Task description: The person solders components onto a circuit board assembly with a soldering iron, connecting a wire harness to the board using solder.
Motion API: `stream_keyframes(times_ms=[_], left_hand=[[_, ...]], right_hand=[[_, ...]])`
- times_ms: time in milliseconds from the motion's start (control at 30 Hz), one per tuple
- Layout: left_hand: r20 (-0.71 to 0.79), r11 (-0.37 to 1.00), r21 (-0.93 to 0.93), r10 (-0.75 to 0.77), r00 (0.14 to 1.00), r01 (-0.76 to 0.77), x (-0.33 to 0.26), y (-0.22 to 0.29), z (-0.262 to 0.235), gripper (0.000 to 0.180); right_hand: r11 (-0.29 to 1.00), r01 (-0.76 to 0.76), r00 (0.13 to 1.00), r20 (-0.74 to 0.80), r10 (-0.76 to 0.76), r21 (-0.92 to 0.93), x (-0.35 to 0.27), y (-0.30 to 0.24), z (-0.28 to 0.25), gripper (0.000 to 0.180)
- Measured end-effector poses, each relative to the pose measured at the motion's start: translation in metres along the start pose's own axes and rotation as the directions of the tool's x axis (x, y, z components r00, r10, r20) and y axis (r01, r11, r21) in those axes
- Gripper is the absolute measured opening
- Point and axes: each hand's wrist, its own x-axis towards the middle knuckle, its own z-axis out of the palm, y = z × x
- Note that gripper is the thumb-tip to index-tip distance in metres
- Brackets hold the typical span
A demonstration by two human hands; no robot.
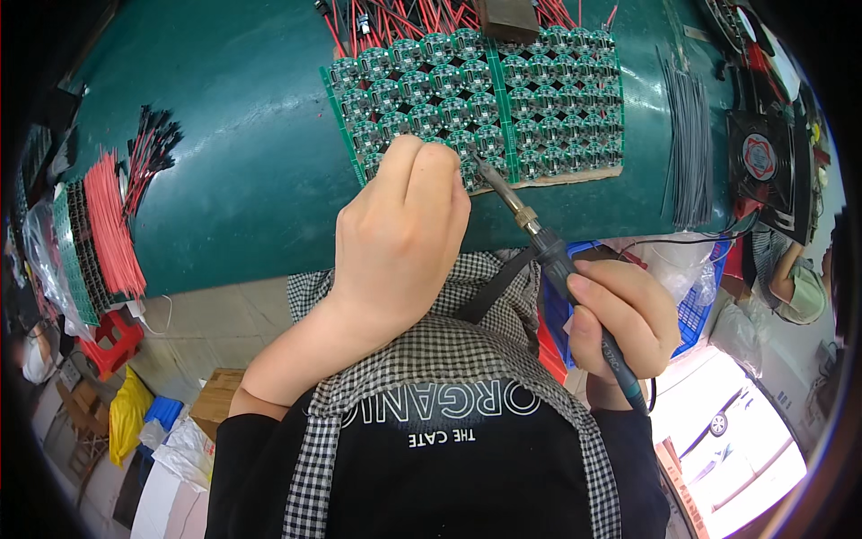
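Observation:
Two panels of small round green circuit boards lie side by side on the green table, with electronic parts set on each one. My left hand is closed over the near edge of the left panel, its fingers bent in a pinch; whatever they hold is hidden behind the knuckles. Pen-like in my right hand is a soldering iron with a dark grip and a metal barrel. Its tip reaches the boards just right of my left fingers; I cannot tell whether it touches.
Red wires and a dark block sit behind the panels. At left lie pinkish-red wires and black-red leads. Grey wires and a black fan stand right. A blue basket is below the edge.

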Motion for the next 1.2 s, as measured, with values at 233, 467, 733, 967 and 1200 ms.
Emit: stream_keyframes(times_ms=[233,467,733,967,1200], left_hand=[[0.024,1.0,0.026,0.0,1.0,-0.001,0.001,0.001,-0.001,0.014],[0.048,1.0,-0.013,-0.021,0.999,0.022,0.003,0.002,0.0,0.014],[0.029,1.0,0.013,-0.016,0.999,0.016,0.004,0.007,0.0,0.013],[-0.017,1.0,-0.009,-0.012,1.0,0.012,0.001,0.004,-0.003,0.015],[-0.103,0.999,-0.004,0.033,0.994,-0.034,0.007,0.002,-0.003,0.013]], right_hand=[[0.961,0.165,0.985,0.082,-0.15,-0.221,-0.004,-0.007,0.007,0.03],[0.97,0.145,0.982,0.15,-0.117,-0.195,-0.006,-0.001,0.001,0.033],[0.97,0.111,0.993,0.066,-0.099,-0.215,-0.007,-0.007,0.005,0.029],[0.973,0.081,0.994,0.086,-0.064,-0.216,0.011,-0.019,0.003,0.027],[0.991,-0.078,0.993,-0.101,0.067,-0.109,-0.001,-0.01,-0.013,0.021]])
